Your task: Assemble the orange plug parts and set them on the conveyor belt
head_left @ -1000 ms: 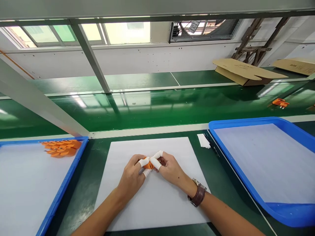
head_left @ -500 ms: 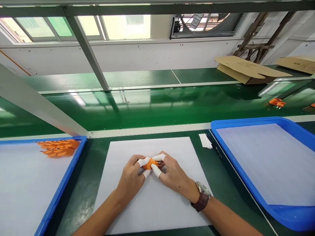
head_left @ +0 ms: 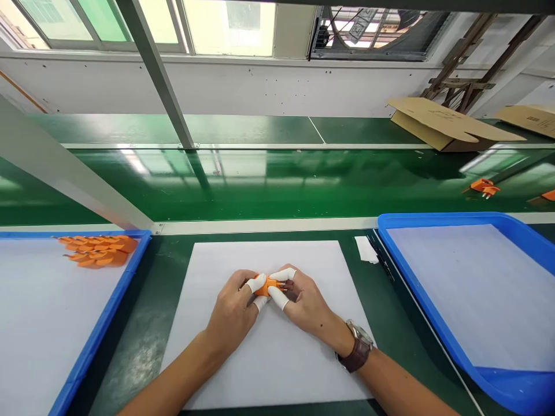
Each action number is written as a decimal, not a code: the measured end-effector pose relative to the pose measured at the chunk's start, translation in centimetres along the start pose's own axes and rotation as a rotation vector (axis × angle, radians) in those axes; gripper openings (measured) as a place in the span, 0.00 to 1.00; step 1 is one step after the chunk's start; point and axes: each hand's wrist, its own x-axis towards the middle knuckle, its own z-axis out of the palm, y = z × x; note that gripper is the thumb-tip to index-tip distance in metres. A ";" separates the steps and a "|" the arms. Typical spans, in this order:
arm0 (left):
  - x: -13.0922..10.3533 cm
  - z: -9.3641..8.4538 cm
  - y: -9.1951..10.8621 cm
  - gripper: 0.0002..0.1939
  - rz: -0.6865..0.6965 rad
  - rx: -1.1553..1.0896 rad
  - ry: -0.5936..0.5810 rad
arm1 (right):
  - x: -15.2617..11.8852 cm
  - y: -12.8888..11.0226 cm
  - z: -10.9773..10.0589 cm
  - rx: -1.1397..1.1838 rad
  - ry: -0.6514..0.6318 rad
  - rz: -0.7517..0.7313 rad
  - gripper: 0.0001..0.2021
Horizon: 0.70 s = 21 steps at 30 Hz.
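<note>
Between my two hands, above the white sheet (head_left: 269, 352), is an orange plug (head_left: 273, 284) with metal prongs pointing right. My left hand (head_left: 236, 306) pinches its left end between thumb and fingers. My right hand (head_left: 306, 300) grips the prong side, thumb below and index finger above. White finger cots cover the thumbs and index fingers of both hands. Part of the plug is hidden by the fingertips. A wristwatch (head_left: 358, 346) is on my right wrist.
On the left, a blue tray (head_left: 102, 320) holds several orange plugs (head_left: 102, 251) in its far corner. Another blue tray (head_left: 437, 323) stands right, with a white scrap (head_left: 366, 249) beside it. More orange plugs (head_left: 483, 187) lie on the green shelf behind, near a cardboard box (head_left: 451, 121).
The camera view has tilted and shifted slightly. Both hands keep their hold on the orange plug, with the fingers moved only a little.
</note>
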 end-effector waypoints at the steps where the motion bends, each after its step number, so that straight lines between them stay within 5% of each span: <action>1: 0.0 0.0 0.0 0.19 0.001 0.003 0.002 | 0.1 -0.1 -0.1 -0.012 -0.009 0.003 0.05; 7: -0.1 0.3 0.0 0.19 0.032 0.056 0.013 | 0.8 -0.9 -0.6 -0.062 -0.091 0.062 0.02; 21: -0.5 0.2 0.0 0.18 0.026 0.048 0.006 | 0.1 -0.1 -0.2 -0.110 0.003 0.021 0.03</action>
